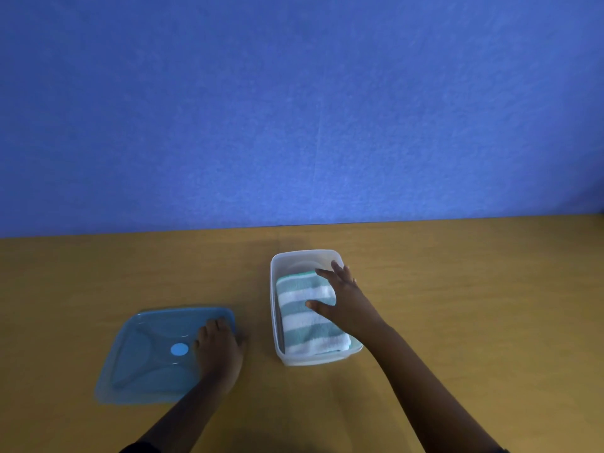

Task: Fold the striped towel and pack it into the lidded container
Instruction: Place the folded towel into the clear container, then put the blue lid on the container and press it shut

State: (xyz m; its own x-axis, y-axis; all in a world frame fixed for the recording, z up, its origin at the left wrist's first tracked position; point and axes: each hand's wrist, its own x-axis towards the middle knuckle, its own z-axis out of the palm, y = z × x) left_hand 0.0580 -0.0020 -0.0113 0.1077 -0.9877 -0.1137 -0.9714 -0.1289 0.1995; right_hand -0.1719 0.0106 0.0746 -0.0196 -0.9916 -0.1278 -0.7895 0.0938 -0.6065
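Observation:
The folded towel (307, 317), striped teal and white, lies inside the clear white container (274, 322) in the middle of the table. My right hand (343, 299) rests flat on the towel's right side with fingers spread, pressing on it without gripping. The blue translucent lid (153, 354) lies flat on the table to the left of the container. My left hand (219, 351) sits on the lid's right edge, fingers curled over the rim; the thumb side is hidden.
The wooden table (457, 305) runs back to a blue wall (294, 109). Bare tabletop lies to the right of the container and between the lid and the container.

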